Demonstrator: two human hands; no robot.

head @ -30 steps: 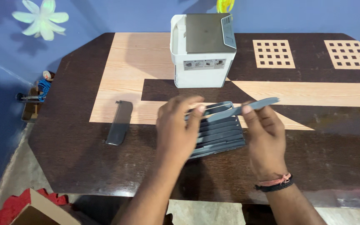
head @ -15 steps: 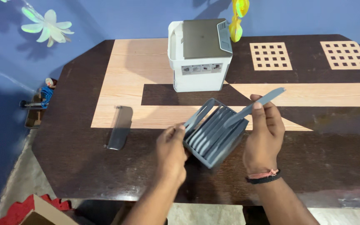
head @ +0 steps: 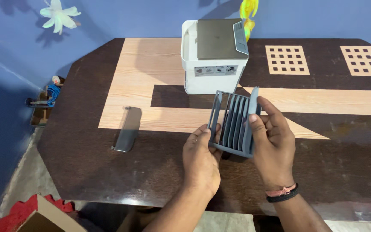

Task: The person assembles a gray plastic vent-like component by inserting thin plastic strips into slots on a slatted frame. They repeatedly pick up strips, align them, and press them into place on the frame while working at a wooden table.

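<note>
Left hand [head: 201, 157] grips grey slatted plastic grille [head: 233, 123] at its lower left edge | right hand [head: 273, 141] clasps its right side, thumb pressing a loose slat, apparently | grille now upright above dark wooden table [head: 86, 163], earlier tilted | white box-shaped appliance [head: 213, 58] behind carries rectangular label strip | grey curved panel [head: 128, 129] lies left.

Left hand [head: 201, 160] covers grille [head: 233, 121] lower-left corner; cardboard box [head: 39, 219] cut off at bottom edge, stickers on cooler [head: 213, 56] too small tbh.
</note>
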